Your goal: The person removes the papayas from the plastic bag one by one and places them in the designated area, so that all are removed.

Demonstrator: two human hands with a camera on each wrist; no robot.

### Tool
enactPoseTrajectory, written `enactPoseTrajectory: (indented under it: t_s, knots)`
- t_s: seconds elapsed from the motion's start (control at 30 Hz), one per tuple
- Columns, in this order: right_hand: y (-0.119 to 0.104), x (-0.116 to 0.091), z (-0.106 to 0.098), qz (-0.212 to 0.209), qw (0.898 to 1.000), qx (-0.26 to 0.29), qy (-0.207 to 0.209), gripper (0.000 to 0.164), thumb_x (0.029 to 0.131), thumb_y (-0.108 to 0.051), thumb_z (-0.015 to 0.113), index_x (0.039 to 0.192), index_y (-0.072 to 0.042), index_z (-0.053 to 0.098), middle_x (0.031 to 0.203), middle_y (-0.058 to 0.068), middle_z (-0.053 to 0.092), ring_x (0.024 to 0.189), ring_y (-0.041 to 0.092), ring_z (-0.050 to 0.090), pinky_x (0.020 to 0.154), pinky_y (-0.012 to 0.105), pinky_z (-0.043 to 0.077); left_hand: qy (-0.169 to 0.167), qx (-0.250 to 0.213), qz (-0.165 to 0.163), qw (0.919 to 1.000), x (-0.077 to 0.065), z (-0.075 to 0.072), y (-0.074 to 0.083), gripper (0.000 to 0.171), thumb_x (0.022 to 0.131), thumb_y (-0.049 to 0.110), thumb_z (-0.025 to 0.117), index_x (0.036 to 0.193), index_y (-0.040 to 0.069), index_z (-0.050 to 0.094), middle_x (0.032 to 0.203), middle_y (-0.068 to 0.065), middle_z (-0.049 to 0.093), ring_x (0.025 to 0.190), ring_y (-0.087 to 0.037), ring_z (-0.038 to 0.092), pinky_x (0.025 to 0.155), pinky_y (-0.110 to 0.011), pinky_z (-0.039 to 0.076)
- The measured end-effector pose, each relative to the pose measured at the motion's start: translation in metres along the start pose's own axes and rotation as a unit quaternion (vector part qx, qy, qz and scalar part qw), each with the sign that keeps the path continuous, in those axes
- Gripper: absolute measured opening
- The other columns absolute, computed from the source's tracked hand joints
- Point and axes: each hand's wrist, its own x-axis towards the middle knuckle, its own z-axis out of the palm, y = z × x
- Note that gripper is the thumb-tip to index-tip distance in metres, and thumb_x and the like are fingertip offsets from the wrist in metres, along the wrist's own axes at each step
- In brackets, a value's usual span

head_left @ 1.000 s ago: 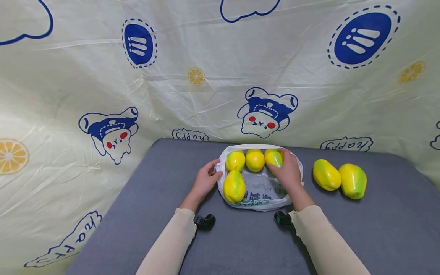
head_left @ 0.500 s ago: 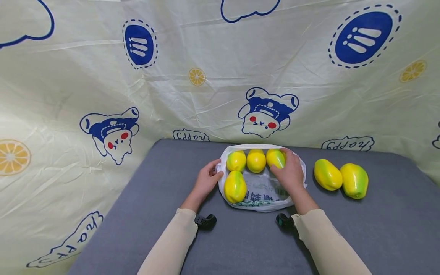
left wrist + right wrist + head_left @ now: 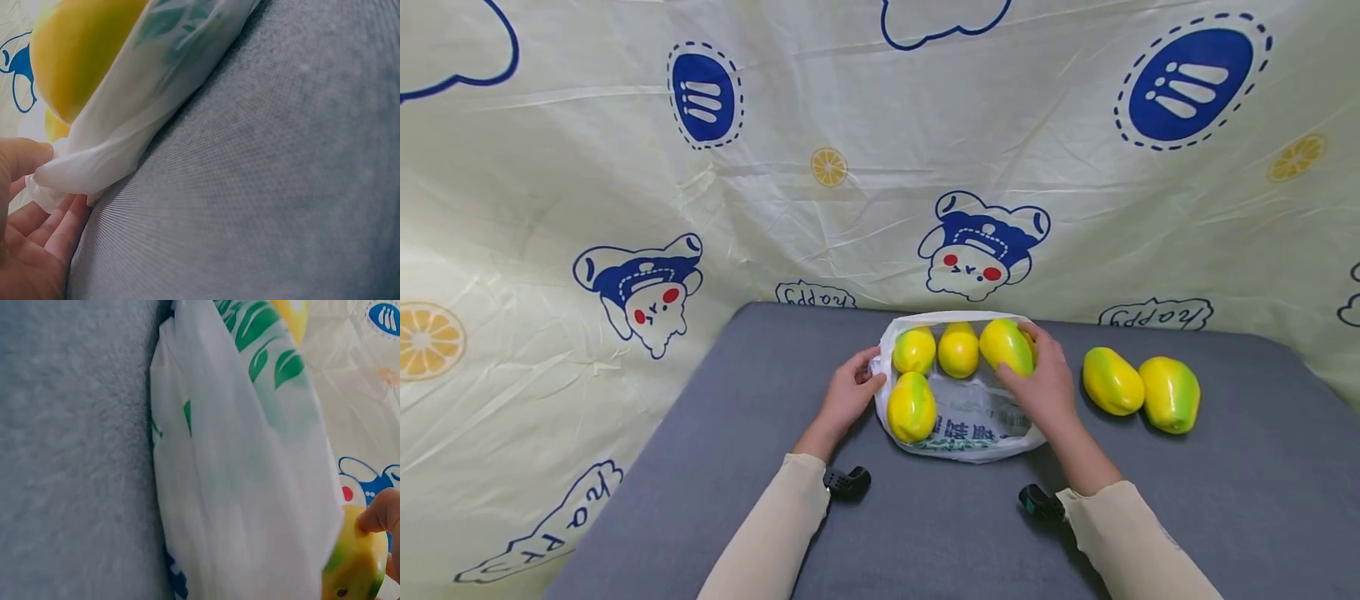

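A white plastic bag point(image 3: 973, 452) with green leaf print lies with its mouth wide on the grey table. Three yellow-green papayas are inside: one at the back left point(image 3: 913, 350), one at the back middle point(image 3: 958, 350) and one at the front left point(image 3: 912, 408). My left hand point(image 3: 847, 392) pinches the bag's left rim between thumb and fingers, seen close in the left wrist view. My right hand point(image 3: 1043, 375) grips another papaya point(image 3: 1006, 346) at the bag's back right. In the right wrist view that papaya point(image 3: 350, 562) shows above the bag's side, thumb on it.
Two more papayas, a left one point(image 3: 1112, 382) and a right one point(image 3: 1171, 396), lie touching on the table point(image 3: 940, 533) right of the bag. A printed cloth point(image 3: 850, 108) hangs behind the table and along its left side.
My right hand has moved a little right and up with its papaya, which now shows larger and higher in the bag's mouth. The left hand has stayed at the rim.
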Motion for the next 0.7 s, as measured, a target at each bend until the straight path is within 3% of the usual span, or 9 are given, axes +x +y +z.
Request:
enactPoseTrajectory:
  t_s: [0.37,0.57,0.7]
  knots:
    - [0.003,-0.031,-0.033,-0.017,0.999,0.018,0.023,0.075,0.091,-0.019,0.066,0.155,-0.013,0.029,0.152,0.021,0.038,0.124,0.041,0.041,0.097,0.06,0.04,0.002,-0.005,0.012,0.9999,-0.001,-0.001,0.002,0.045,0.096,0.013,0.064,0.141,0.013,0.057,0.133,-0.011,0.062,0.104,-0.022,0.059,0.091,-0.032,0.052]
    - [0.014,-0.053,-0.05,-0.038,0.998,-0.002,0.049,0.072,0.089,-0.017,0.066,0.153,-0.009,0.034,0.149,0.023,0.04,0.124,0.042,0.041,0.096,0.062,0.037,0.0,-0.004,0.006,1.0,-0.001,-0.001,0.003,0.044,0.096,0.015,0.064,0.14,0.015,0.057,0.132,-0.01,0.062,0.104,-0.022,0.058,0.092,-0.032,0.052]
    - [0.027,-0.067,-0.058,-0.045,0.996,-0.014,0.069,0.07,0.088,-0.015,0.067,0.15,-0.008,0.037,0.145,0.024,0.043,0.118,0.041,0.043,0.091,0.056,0.037,-0.005,-0.005,0.005,1.0,-0.002,0.0,0.003,0.045,0.097,0.014,0.064,0.141,0.015,0.057,0.132,-0.008,0.062,0.104,-0.022,0.058,0.091,-0.031,0.052]
